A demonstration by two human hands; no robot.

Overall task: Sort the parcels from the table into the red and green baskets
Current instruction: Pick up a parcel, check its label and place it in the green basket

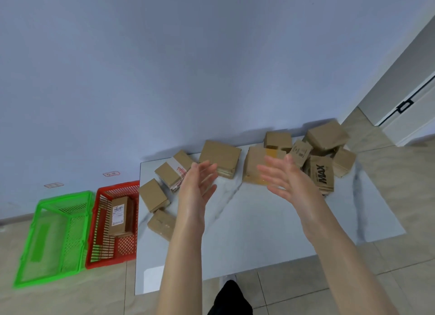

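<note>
Both hands hover above the worktop (259, 220) with nothing in either grip: the left hand (196, 187) and right hand (286, 180) are spread, palms facing each other. Beyond the fingers, plain brown cardboard parcels (220, 157) lie scattered along the worktop's far edge, some taped or printed. On the floor to the left, the red basket (113, 260) holds one labelled parcel (120, 217); the green basket (49, 279) stands beside it.

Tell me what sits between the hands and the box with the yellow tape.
Nothing visible. The left hand and right hand hover open over bare table, and the box with the yellow tape lies just beyond them. Other boxes sit to its sides, not in front.
</note>
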